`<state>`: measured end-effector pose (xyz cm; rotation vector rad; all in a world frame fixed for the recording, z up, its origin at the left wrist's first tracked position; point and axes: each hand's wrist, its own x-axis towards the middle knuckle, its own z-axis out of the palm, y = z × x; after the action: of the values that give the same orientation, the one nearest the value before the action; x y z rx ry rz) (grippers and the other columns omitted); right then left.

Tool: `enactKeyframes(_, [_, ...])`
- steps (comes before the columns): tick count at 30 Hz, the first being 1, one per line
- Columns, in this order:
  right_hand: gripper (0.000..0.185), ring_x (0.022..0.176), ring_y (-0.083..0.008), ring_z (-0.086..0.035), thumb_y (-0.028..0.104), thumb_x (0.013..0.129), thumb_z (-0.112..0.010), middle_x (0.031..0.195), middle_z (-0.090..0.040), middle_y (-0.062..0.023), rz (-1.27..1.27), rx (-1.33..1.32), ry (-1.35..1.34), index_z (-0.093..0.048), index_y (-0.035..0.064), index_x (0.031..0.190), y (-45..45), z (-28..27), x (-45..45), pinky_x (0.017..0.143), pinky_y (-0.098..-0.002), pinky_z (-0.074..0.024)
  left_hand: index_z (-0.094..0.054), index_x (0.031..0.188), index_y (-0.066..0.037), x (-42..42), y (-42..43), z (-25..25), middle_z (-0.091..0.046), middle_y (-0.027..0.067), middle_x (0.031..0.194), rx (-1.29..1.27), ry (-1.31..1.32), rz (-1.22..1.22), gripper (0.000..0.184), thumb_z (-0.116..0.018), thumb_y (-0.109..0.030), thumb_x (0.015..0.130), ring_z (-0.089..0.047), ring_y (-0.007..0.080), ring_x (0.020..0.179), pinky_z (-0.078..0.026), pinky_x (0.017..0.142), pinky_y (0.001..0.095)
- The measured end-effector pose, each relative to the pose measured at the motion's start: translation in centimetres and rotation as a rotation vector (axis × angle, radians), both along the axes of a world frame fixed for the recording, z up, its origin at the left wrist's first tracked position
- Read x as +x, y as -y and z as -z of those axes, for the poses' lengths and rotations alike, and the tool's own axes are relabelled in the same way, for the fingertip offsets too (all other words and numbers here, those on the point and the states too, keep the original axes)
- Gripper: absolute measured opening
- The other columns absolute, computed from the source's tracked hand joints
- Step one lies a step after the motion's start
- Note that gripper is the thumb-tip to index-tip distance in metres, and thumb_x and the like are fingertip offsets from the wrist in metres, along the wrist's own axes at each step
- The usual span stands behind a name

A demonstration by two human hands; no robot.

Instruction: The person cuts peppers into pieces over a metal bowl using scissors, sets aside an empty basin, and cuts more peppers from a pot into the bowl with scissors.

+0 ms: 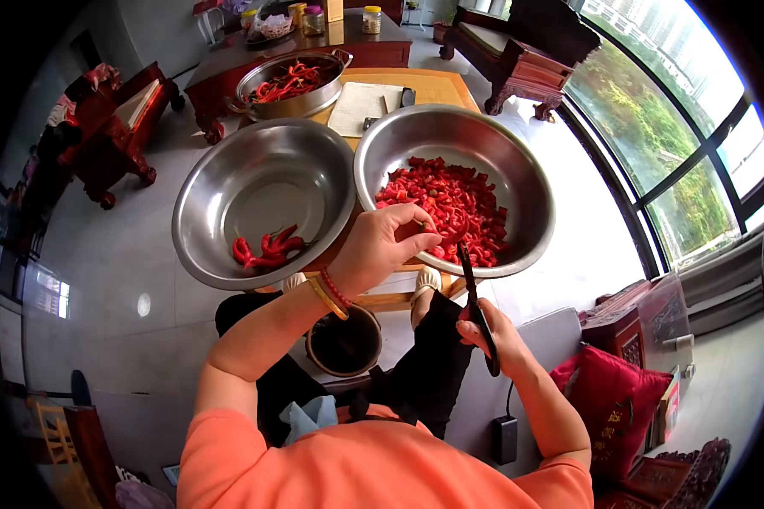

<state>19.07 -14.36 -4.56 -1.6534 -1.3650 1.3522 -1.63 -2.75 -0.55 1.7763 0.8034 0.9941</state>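
Over the near rim of the right steel basin [518,170], my left hand [386,242] pinches a red chili pepper [452,232] near its stem end. My right hand [494,335] is wrapped round the black handles of a pair of scissors [475,310], whose blades point up at the pepper. Cut red chili pieces [437,199] lie heaped in that basin. To its left, a second steel basin [208,191] holds a few whole red chilies [267,248] at its near side.
Behind the basins stands a steel pot [293,106] of whole red chilies, beside a notebook [361,109] on the wooden table [441,85]. A dark bucket [344,341] sits on the floor between my legs. A red cushion [611,407] lies at the right.
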Motion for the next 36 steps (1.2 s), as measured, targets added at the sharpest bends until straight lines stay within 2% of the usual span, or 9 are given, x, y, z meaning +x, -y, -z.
enactKeyframes(6, [0.044, 0.06, -0.0089, -0.046, 0.044, 0.08, -0.063, 0.067, -0.048, -0.0022, 0.027, -0.037, -0.094, -0.052, 0.0016, 0.085, -0.2, -0.5, 0.2, 0.055, -0.025, -0.0453, -0.064, 0.09, -0.001, 0.8, -0.2, 0.8, -0.061, 0.0052, 0.083, 0.147, -0.086, 0.076, 0.015, -0.064, -0.013, 0.082, -0.054, 0.0095, 0.073, -0.044, 0.067, 0.0248])
enactKeyframes(9, [0.042, 0.057, -0.0075, -0.046, 0.042, 0.083, -0.061, 0.063, -0.046, -0.0011, 0.036, -0.12, -0.197, -0.052, 0.0007, 0.086, -0.4, -0.1, 0.9, 0.051, -0.0247, -0.0475, -0.064, 0.093, -0.001, 1.0, -0.9, 1.8, -0.062, 0.0071, 0.085, 0.209, -0.188, -0.013, 0.016, -0.062, -0.013, 0.084, -0.055, 0.0111, 0.075, -0.045, 0.068, 0.0249])
enactKeyframes(11, [0.042, 0.056, -0.0074, -0.046, 0.041, 0.084, -0.059, 0.06, -0.044, -0.0005, 0.067, -0.148, -0.294, -0.051, -0.0002, 0.087, -0.4, 0.5, 1.2, 0.049, -0.0248, -0.0479, -0.063, 0.093, 0.0, 1.2, -1.1, 2.1, -0.062, 0.0058, 0.082, 0.149, -0.097, -0.051, 0.016, -0.061, -0.013, 0.084, -0.055, 0.0098, 0.075, -0.045, 0.068, 0.0243])
enactKeyframes(14, [0.045, 0.059, -0.0079, -0.047, 0.043, 0.083, -0.059, 0.064, -0.045, -0.0015, 0.09, -0.148, -0.333, -0.05, -0.0006, 0.089, -0.1, 0.4, 1.0, 0.055, -0.0253, -0.049, -0.061, 0.092, 0.0, 1.2, -1.2, 1.8, -0.061, 0.0033, 0.079, 0.046, -0.002, -0.108, 0.015, -0.061, -0.012, 0.084, -0.054, 0.0077, 0.074, -0.045, 0.068, 0.0233])
enactKeyframes(17, [0.039, 0.062, -0.0108, -0.048, 0.04, 0.086, -0.054, 0.068, -0.046, -0.0039, 0.001, -0.086, -0.234, -0.049, 0.0017, 0.085, 0.1, 0.9, 0.7, 0.061, -0.029, -0.0507, -0.06, 0.09, -0.001, 1.3, -0.9, 1.8, -0.06, -0.0001, 0.077, -0.032, 0.058, -0.113, 0.013, -0.063, -0.011, 0.083, -0.053, 0.0044, 0.07, -0.045, 0.065, 0.0207])
enactKeyframes(21, [0.044, 0.064, -0.0099, -0.047, 0.045, 0.085, -0.056, 0.07, -0.046, -0.0034, -0.007, -0.055, -0.136, -0.048, 0.0016, 0.086, 0.1, 1.0, 0.2, 0.065, -0.0287, -0.0501, -0.061, 0.088, -0.001, 1.9, -0.2, 2.2, -0.061, -0.0003, 0.075, -0.124, 0.072, -0.065, 0.012, -0.064, -0.011, 0.082, -0.054, 0.0037, 0.069, -0.045, 0.063, 0.0195])
enactKeyframes(26, [0.042, 0.058, -0.0098, -0.048, 0.044, 0.086, -0.055, 0.063, -0.045, -0.0028, 0.008, -0.084, -0.19, -0.048, 0.0026, 0.082, -0.1, 0.7, 0.3, 0.056, -0.028, -0.05, -0.062, 0.086, 0.0, 2.1, -0.2, 2.8, -0.061, 0.0004, 0.074, -0.039, 0.072, -0.016, 0.009, -0.062, -0.009, 0.083, -0.056, 0.0042, 0.067, -0.047, 0.061, 0.0197])
enactKeyframes(30, [0.041, 0.051, -0.0104, -0.047, 0.042, 0.087, -0.054, 0.058, -0.045, -0.0025, 0.008, -0.137, -0.238, -0.049, 0.0022, 0.079, -0.1, 0.4, 0.6, 0.049, -0.0282, -0.0491, -0.062, 0.087, -0.001, 2.0, -0.6, 3.3, -0.062, 0.0006, 0.074, -0.116, 0.063, -0.04, 0.008, -0.062, -0.007, 0.083, -0.057, 0.0045, 0.068, -0.048, 0.061, 0.0199])
enactKeyframes(36, [0.043, 0.055, -0.0094, -0.047, 0.043, 0.084, -0.057, 0.065, -0.045, -0.002, 0.1, -0.208, -0.429, -0.05, 0.0014, 0.085, 0.2, 0.6, 0.7, 0.052, -0.0269, -0.0498, -0.06, 0.084, 0.0, 2.3, -1.0, 3.6, -0.062, 0.0022, 0.073, -0.06, 0.152, -0.128, 0.006, -0.061, -0.005, 0.082, -0.056, 0.0051, 0.066, -0.046, 0.06, 0.0205])
